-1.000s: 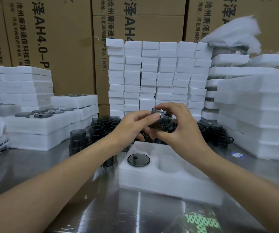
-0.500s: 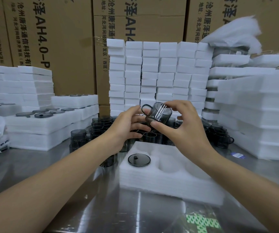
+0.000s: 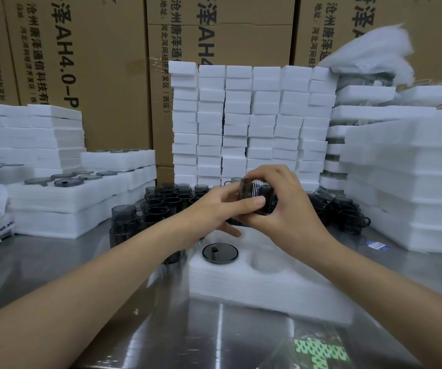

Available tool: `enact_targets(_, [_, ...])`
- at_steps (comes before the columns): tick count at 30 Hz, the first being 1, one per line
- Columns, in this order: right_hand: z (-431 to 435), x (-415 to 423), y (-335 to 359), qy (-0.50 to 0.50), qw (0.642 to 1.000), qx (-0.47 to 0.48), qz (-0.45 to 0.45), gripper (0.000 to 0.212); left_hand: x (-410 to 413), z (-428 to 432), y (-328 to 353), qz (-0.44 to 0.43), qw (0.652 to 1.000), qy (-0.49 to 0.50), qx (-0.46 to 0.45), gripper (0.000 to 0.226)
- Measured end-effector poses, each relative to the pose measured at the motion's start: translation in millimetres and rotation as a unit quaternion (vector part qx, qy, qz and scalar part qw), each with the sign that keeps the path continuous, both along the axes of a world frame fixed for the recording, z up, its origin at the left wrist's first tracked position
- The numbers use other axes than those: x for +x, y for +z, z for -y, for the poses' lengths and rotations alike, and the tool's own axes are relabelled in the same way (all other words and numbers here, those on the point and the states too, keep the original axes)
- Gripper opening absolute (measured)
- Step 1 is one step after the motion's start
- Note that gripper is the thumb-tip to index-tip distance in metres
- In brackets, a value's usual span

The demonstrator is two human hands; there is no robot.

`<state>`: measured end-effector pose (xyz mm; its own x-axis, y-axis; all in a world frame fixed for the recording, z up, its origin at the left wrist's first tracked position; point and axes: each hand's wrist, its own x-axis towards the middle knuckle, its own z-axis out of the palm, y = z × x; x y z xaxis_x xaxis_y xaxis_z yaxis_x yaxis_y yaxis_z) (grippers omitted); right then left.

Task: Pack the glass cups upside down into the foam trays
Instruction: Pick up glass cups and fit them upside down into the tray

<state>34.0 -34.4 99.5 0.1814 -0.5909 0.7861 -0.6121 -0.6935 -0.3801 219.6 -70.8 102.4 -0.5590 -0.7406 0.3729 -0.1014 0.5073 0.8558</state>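
A dark glass cup (image 3: 257, 195) is held in the air between both hands, above the far edge of the foam tray (image 3: 267, 291) that lies on the steel worktop (image 3: 81, 262) towards its near edge. The right hand (image 3: 286, 209) is wrapped round the cup from the right, with fingers curled over its top and the thumb underneath. The left hand (image 3: 214, 211) pinches it from the left, the thumb pressed flat on the cup's wall. The cup's long axis is seen roughly upright with a slight lean; which end is the mouth cannot be told for certain. One seated cup (image 3: 220, 253) is already base-up in the tray's left pocket, and the empty pocket (image 3: 265, 259) just to its right lies below the held cup and nearer the person. The coming move is therefore judged to be a short descent towards the near side, with the right hand the better placed, once the mouth is turned downward. Loose cups (image 3: 166, 201) are crowded behind the tray, towards the worktop's far edge.
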Motion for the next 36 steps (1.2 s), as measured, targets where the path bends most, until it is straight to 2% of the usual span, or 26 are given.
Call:
enact_targets(7, [-0.4, 2.4, -1.1, 0.018, 1.0, 0.009, -0.019, 0.047, 2.5, 7.3, -0.3, 0.0, 1.0, 0.028, -0.001, 0.039])
enact_targets(12, [-0.1, 1.7, -2.0, 0.024, 1.0, 0.01, -0.008, 0.049, 3.2, 8.5, -0.9, -0.019, 0.999, 0.036, -0.019, 0.023])
enact_targets(16, [1.9, 0.8, -3.3, 0.026, 1.0, 0.008, 0.007, 0.049, 6.9, 8.9, 3.0, -0.045, 0.996, 0.068, -0.032, 0.037])
enact_targets(23, [2.2, 0.7, -3.8, 0.032, 0.999, 0.015, -0.005, 0.045, 6.5, 6.8, 1.1, -0.017, 0.998, 0.064, -0.022, 0.028])
enact_targets(27, [1.9, 0.7, -3.5, 0.032, 0.999, 0.022, -0.013, 0.045, 6.0, 9.5, -0.2, -0.009, 0.999, 0.045, 0.001, 0.038])
enact_targets(32, [2.2, 0.4, -4.0, 0.031, 0.999, 0.02, -0.016, 0.043, 6.2, 11.4, -0.4, -0.003, 0.999, 0.046, -0.025, 0.025])
enact_targets(36, [3.1, 0.3, -4.3, 0.037, 0.999, 0.022, -0.017, 0.043, 6.4, 16.5, -2.5, -0.019, 0.997, 0.062, -0.038, 0.038])
